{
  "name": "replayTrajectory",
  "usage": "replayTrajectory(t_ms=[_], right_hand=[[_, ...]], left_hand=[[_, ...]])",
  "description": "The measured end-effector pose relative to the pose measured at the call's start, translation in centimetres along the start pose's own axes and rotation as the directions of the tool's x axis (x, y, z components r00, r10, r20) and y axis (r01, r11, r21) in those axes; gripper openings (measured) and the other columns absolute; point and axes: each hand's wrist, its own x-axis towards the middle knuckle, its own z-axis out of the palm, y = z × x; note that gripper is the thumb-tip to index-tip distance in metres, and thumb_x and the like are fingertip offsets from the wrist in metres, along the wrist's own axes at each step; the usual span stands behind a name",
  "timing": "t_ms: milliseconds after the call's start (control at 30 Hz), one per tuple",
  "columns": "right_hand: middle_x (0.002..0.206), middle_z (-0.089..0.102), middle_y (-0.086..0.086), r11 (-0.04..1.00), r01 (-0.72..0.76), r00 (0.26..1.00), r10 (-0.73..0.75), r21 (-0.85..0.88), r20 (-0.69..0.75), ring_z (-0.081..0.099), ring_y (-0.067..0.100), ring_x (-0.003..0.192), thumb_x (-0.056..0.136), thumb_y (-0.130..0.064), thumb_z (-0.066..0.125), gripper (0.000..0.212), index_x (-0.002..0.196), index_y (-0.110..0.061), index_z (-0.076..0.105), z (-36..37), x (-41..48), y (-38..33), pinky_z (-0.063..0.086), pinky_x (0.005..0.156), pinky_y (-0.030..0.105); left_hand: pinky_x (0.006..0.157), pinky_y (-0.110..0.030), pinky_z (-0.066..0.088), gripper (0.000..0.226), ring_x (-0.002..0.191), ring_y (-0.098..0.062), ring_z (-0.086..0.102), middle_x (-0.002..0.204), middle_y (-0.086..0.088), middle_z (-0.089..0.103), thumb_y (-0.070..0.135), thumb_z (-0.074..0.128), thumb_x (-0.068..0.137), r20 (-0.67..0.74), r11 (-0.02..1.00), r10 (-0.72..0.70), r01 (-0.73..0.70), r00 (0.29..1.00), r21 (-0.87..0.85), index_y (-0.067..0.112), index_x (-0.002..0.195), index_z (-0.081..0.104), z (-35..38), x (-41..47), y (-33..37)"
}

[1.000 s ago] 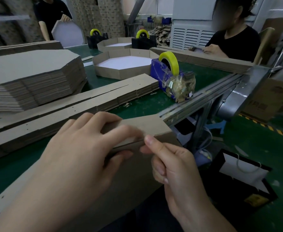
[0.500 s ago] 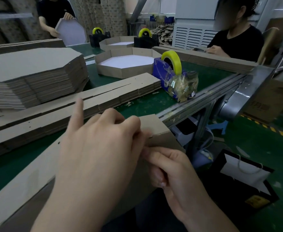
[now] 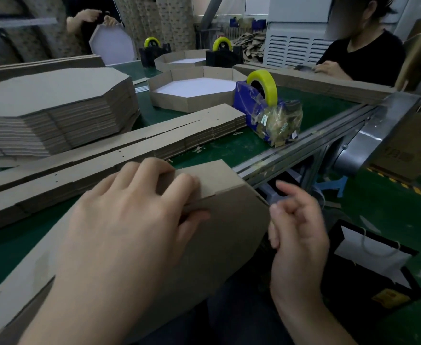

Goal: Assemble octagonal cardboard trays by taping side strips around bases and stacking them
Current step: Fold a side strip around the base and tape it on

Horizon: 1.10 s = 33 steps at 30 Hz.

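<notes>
A brown cardboard tray (image 3: 229,220), a base with its side strip, leans tilted over the near edge of the green table. My left hand (image 3: 129,215) grips its upper edge, fingers lying over the side strip and thumb pressed on the base below. My right hand (image 3: 296,227) hovers just right of the tray's corner, fingers loosely curled, holding nothing and apart from the cardboard. A blue tape dispenser (image 3: 261,100) with a yellow roll stands behind. Any tape on the tray is too faint to tell.
A tall stack of octagonal bases (image 3: 55,100) sits at the left, with piles of side strips (image 3: 154,143) in front. A finished tray (image 3: 192,95) lies behind them. A metal conveyor rail (image 3: 316,140) runs along the right. A black bag (image 3: 373,270) stands on the floor. Two other people work across the table.
My right hand let go of the tray's corner and moved off to the right. My left hand stayed on the upper edge and its raised index finger came down.
</notes>
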Motion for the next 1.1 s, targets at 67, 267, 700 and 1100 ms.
replayTrajectory(t_ms=[67,267,700,1100], right_hand=[[0.083,0.044,-0.010,0.972,0.149,0.986,-0.131,-0.183,0.106,0.045,0.003,0.068,0.084,-0.040,0.055,0.033,0.116,-0.044,0.063,0.0,0.4,0.1,0.039,0.066,0.010],[0.092,0.038,-0.004,0.858,0.382,0.912,-0.291,-0.344,0.288,0.043,0.004,0.082,0.089,-0.037,0.052,0.043,0.131,-0.028,0.056,-0.1,-0.4,0.3,0.034,0.077,0.009],[0.084,0.075,-0.009,0.993,-0.122,0.944,0.118,-0.007,0.308,0.069,0.002,0.077,0.082,-0.044,0.056,0.026,0.086,-0.030,0.077,-3.0,6.3,-1.2,0.047,0.060,0.010],[0.058,0.037,0.008,0.991,0.083,0.915,-0.034,-0.104,0.402,0.037,0.017,0.055,0.085,-0.048,0.053,0.047,0.067,-0.005,0.050,0.5,4.5,-1.0,0.029,0.052,0.025]], left_hand=[[0.057,-0.036,0.043,0.034,0.080,-0.035,0.062,0.096,-0.011,0.062,0.042,0.069,0.080,0.012,0.998,-0.017,0.016,1.000,0.056,0.016,0.102,0.067,0.2,-0.3,-0.4],[0.075,-0.050,0.050,0.067,0.086,-0.039,0.062,0.099,-0.015,0.062,0.052,0.070,0.073,0.091,0.993,-0.032,0.021,0.995,0.118,0.010,0.125,0.062,-0.3,-0.5,-1.0],[0.063,-0.046,0.051,0.051,0.081,-0.027,0.058,0.104,0.008,0.052,0.066,0.047,0.080,-0.033,0.940,-0.051,0.037,0.998,-0.340,0.045,0.126,0.051,-3.2,-0.6,0.1],[0.059,-0.037,0.050,0.037,0.085,-0.025,0.063,0.100,0.003,0.063,0.055,0.040,0.088,0.106,0.971,0.113,-0.088,0.988,-0.220,0.046,0.112,0.068,-1.3,0.5,-0.8]])
